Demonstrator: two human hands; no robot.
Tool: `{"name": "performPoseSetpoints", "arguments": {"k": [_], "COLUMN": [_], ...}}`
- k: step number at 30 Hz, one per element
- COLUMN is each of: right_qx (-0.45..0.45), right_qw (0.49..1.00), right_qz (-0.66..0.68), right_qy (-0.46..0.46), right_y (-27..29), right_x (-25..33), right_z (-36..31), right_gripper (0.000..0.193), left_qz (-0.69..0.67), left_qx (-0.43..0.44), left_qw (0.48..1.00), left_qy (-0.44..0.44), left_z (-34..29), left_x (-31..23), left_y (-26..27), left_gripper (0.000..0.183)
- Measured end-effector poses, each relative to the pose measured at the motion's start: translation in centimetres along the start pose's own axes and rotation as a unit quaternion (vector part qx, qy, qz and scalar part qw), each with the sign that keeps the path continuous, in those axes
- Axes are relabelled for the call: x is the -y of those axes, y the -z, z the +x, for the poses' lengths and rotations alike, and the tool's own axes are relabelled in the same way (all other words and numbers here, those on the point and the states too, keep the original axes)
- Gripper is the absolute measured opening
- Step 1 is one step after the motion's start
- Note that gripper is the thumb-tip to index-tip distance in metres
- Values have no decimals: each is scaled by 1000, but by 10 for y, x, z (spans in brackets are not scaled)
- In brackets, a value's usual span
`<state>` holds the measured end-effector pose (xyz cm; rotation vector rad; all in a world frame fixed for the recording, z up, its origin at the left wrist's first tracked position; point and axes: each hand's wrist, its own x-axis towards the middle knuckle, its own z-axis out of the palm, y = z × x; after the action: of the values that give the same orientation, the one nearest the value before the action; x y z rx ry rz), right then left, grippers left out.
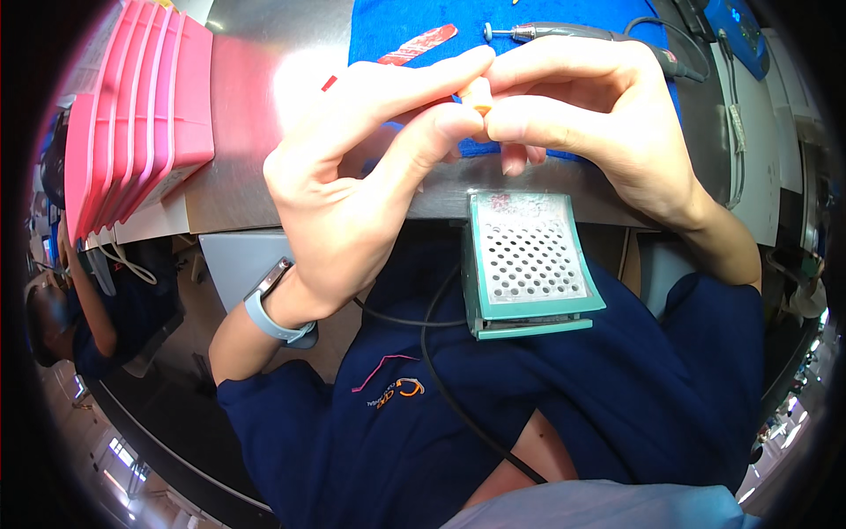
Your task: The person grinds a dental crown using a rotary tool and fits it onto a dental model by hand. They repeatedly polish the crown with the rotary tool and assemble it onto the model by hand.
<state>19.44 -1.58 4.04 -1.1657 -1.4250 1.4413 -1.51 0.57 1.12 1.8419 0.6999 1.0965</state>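
My left hand [339, 189] and my right hand [617, 115] meet over the front edge of the bench. Between the thumbs and index fingertips of both is a small cream-and-orange piece [477, 94], largely covered by the fingers; its exact kind cannot be made out. Behind the hands, a rotary handpiece [564, 32] with a disc tip lies on a blue towel [388, 16]. Left of it rests a red-and-white patterned strip [421, 46], its lower end hidden by my left hand.
Below my hands, a green box with a perforated metal top [536, 260] juts out from the bench edge. Pink stacked trays [145, 132] stand at the left. A blue device [738, 37] sits at the far right, cables nearby. Another person [88, 309] is at the left.
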Motion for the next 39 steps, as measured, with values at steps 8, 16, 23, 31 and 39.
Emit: {"name": "performPoseSetpoints", "arguments": {"k": [8, 16, 23, 31, 39], "right_qx": [23, 51, -11, -13, 2], "right_qw": [998, 997, 998, 997, 994], "right_qz": [44, 48, 13, -21, -59], "right_qy": [28, 14, 63, 73, 96], "right_y": [-2, 2, -3, -4, -1], "right_x": [-3, -3, -2, -3, 0], "right_z": [0, 2, 0, -2, -3], "right_gripper": [19, 22, 21, 20, 18], "left_qz": [61, -26, 7, 3, -18], "left_qx": [24, 14, 8, 1, 10], "left_qw": [997, 999, 1000, 1000, 998], "left_qy": [-42, -41, -27, -23, -53], "left_z": [4, 2, 2, -1, 1], "left_x": [4, 6, 5, 4, 11], "left_y": [4, 3, 4, 4, 5], "left_gripper": [32, 31, 28, 27, 26]}}
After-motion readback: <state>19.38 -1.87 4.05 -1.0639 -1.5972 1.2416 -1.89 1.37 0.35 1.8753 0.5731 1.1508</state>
